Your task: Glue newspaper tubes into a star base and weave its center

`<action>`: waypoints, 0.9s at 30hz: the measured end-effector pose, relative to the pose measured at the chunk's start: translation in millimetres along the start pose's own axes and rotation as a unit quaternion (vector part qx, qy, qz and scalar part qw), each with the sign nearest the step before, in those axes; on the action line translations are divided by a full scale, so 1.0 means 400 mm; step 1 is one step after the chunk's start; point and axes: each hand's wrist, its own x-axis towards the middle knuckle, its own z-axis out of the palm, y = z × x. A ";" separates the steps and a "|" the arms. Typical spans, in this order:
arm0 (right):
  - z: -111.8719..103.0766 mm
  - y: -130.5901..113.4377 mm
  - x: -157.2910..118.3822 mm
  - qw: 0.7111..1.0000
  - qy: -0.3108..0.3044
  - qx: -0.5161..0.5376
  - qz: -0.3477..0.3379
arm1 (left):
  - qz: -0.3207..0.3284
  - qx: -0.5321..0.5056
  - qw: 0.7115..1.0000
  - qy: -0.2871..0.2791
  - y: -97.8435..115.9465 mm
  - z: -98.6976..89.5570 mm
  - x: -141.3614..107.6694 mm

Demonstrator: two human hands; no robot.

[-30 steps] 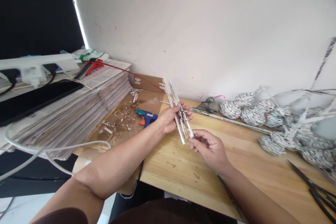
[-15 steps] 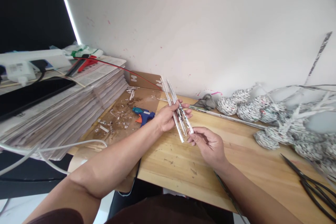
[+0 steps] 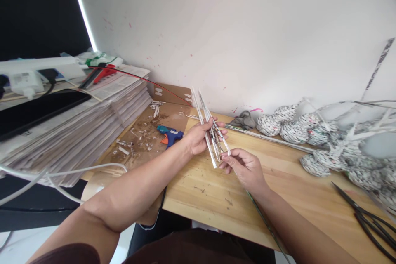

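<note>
A bundle of thin rolled newspaper strips slants over the desk, its upper ends toward the wall. My left hand is closed around its middle, thumb on top and fingertips showing at the far side. At the bundle's lower end, my right hand pinches the folded end of a paper strip between thumb and fingers. A long thin dark-green strip runs from beneath my right wrist past the desk's front edge; whether it joins the bundle is hidden.
A blue glue gun lies on scrap-strewn cardboard at left. Beyond it rises a newspaper stack with a phone on top. Woven paper shapes line the wall at right. Black scissors lie near the right edge.
My right fingers have shifted slightly at the lower end of the bundle, and the strip there now stands a little apart from the others. My left hand keeps its grip.
</note>
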 end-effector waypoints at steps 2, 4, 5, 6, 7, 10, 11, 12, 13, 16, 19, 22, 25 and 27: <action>0.000 -0.001 0.005 1.000 -0.013 0.013 0.025 | -0.004 0.010 1.000 -0.010 -0.002 -0.002 0.000; -0.002 -0.002 0.009 0.999 -0.018 0.027 0.042 | -0.007 0.020 0.999 -0.025 -0.004 -0.003 0.000; -0.003 -0.002 0.009 0.998 -0.019 0.032 0.047 | -0.007 0.023 0.999 -0.030 -0.005 -0.003 -0.001; -0.003 -0.002 0.010 0.998 -0.020 0.036 0.050 | -0.007 0.026 0.999 -0.034 -0.005 -0.002 -0.002; -0.004 -0.002 0.010 0.998 -0.021 0.039 0.054 | -0.006 0.029 0.999 -0.038 -0.005 -0.001 -0.004; -0.005 -0.004 0.008 0.996 -0.016 0.057 0.073 | -0.012 0.031 0.998 -0.060 -0.006 0.000 -0.007; -0.005 -0.005 0.008 0.994 -0.014 0.066 0.080 | -0.015 0.030 0.997 -0.068 -0.007 0.000 -0.008; -0.005 -0.006 0.007 0.993 -0.013 0.075 0.086 | -0.017 0.028 0.997 -0.074 -0.007 0.000 -0.009; -0.005 -0.007 0.007 0.992 -0.012 0.083 0.091 | -0.018 0.025 0.997 -0.078 -0.008 0.000 -0.009; -0.004 -0.009 0.006 0.991 -0.009 0.091 0.100 | -0.020 0.018 0.996 -0.088 -0.009 -0.001 -0.010; -0.002 -0.010 0.005 0.990 -0.001 0.092 0.105 | -0.026 0.013 0.995 -0.090 -0.009 -0.001 -0.011; 0.000 -0.011 0.005 0.990 0.003 0.092 0.105 | -0.029 0.010 0.995 -0.093 -0.010 -0.002 -0.010; 0.001 -0.011 0.005 0.990 0.008 0.090 0.110 | -0.028 0.013 0.994 -0.104 -0.014 -0.007 -0.009; 0.000 -0.009 0.007 0.989 0.008 0.096 0.113 | -0.030 0.016 0.994 -0.107 -0.016 -0.010 -0.008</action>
